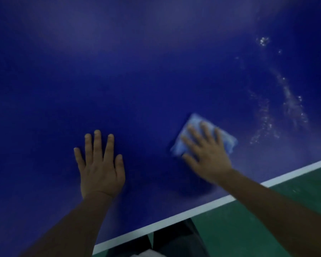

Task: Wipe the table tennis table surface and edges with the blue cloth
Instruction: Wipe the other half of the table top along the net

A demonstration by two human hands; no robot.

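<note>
I am looking down from the head camera at a dark blue table tennis table (137, 71) that fills most of the view. Its white edge line (193, 212) runs diagonally from the near left up to the right.

My left hand (100, 167) lies flat on the table surface near the middle of the view, palm down. The fingers are straight and slightly spread, and they hold nothing.

My right hand (208, 156) is to the right of it and a little farther away. It presses flat on the blue cloth (193, 125), fingers straight and fanned apart over it. The hand is blurred. The cloth is pale blue, folded into a rough rectangle, and lies on the table surface just inside the white edge line. Its far corner and right side show beyond the fingers.

Farther right, a trail of pale specks and smears (289, 101) marks the table. Beyond the table edge, at the near right, is a green floor (267, 219).
</note>
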